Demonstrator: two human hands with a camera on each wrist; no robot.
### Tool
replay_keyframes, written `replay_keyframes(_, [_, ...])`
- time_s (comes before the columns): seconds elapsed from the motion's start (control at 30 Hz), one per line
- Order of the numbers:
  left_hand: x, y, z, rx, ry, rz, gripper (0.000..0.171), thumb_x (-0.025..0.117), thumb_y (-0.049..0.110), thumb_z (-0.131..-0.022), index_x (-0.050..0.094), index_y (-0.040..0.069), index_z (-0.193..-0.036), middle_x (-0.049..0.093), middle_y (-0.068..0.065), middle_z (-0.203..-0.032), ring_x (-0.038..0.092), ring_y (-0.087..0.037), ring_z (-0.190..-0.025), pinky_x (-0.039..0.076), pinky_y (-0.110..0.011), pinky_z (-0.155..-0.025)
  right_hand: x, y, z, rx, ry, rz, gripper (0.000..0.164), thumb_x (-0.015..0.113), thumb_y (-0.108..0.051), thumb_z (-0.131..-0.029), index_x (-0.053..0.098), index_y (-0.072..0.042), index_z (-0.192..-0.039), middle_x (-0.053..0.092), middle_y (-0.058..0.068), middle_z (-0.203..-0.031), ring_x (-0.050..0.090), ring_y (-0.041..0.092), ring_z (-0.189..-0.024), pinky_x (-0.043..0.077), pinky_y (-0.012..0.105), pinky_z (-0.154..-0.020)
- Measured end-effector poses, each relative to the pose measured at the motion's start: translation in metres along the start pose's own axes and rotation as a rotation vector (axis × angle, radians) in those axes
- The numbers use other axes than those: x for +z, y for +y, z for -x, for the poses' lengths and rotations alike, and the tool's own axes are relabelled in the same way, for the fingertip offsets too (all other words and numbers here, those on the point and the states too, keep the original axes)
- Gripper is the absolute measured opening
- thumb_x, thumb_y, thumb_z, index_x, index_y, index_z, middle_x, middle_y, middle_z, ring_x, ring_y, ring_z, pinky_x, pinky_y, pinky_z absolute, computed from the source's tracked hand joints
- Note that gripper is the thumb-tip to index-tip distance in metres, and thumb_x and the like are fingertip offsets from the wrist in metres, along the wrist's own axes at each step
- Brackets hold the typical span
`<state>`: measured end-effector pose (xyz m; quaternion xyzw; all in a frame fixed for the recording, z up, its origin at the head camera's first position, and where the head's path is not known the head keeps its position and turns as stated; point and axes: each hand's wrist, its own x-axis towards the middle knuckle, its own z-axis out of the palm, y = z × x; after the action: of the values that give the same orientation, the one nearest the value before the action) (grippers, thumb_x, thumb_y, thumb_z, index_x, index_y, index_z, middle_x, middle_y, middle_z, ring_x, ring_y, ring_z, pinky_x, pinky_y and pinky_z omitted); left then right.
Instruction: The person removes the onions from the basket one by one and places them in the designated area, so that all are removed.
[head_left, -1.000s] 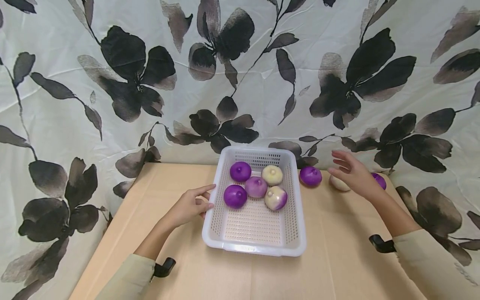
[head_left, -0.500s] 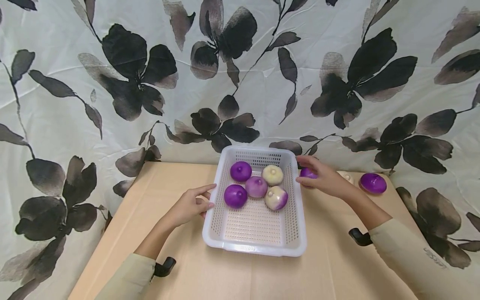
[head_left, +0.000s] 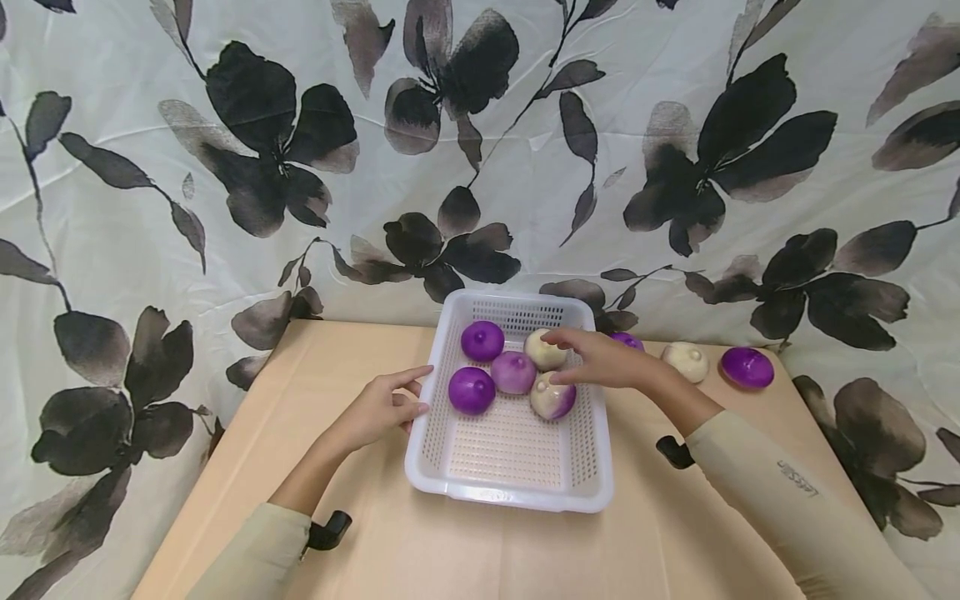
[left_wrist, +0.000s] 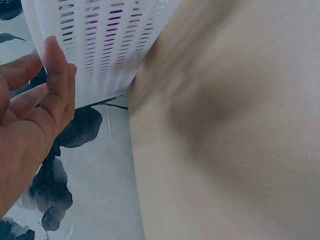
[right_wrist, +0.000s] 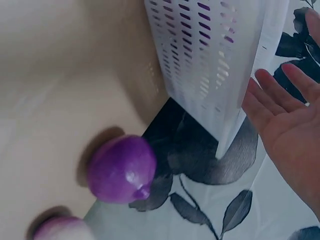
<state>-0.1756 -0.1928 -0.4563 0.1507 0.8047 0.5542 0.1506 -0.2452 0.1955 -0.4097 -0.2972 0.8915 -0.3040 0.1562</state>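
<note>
A white perforated plastic basket (head_left: 510,487) holds several onions, among them deep purple onions (head_left: 482,342) (head_left: 471,391), a lighter purple onion (head_left: 513,372), a white onion (head_left: 545,354) and a white-and-purple onion (head_left: 553,397). My left hand (head_left: 378,411) holds the basket's left rim; in the left wrist view its fingers (left_wrist: 56,80) lie along the outer wall. My right hand (head_left: 603,358) reaches across the right rim with fingers apart, over the white onions. Its palm shows with nothing in it in the right wrist view.
Right of the basket, a purple onion (right_wrist: 122,169), partly hidden by the right hand in the head view, a white onion (head_left: 686,362) and another purple onion (head_left: 746,367) lie on the wooden table (head_left: 352,517). A floral cloth (head_left: 300,167) hangs behind.
My right hand has moved left from above the loose onions, past the nearest purple one, to over the basket. The left hand and the basket have stayed put.
</note>
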Motion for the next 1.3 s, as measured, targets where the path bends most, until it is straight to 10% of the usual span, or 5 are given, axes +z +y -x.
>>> replay_keyframes(0.7, [-0.001, 0.001, 0.0, -0.006, -0.005, 0.017, 0.063, 0.066, -0.003, -0.095, 0.042, -0.004, -0.154, 0.058, -0.025, -0.113, 0.066, -0.015, -0.072, 0.065, -0.04, -0.064, 0.015, -0.011, -0.036, 0.085, -0.299, 0.164, 0.037, 0.078, -0.017, -0.088, 0.067, -0.005, -0.121, 0.063, 0.005, -0.1, 0.058, 0.018, -0.093, 0.052, 0.029, -0.083])
replay_keyframes(1.3, [0.0, 0.002, -0.001, -0.013, 0.001, 0.036, 0.064, 0.067, -0.003, -0.095, 0.042, -0.004, -0.154, 0.058, -0.025, -0.113, 0.066, -0.015, -0.072, 0.064, -0.035, -0.063, 0.03, -0.016, -0.033, 0.148, -0.338, 0.186, 0.053, 0.086, -0.008, -0.077, 0.069, -0.008, -0.127, 0.068, 0.006, -0.122, 0.061, 0.019, -0.109, 0.055, 0.037, -0.101])
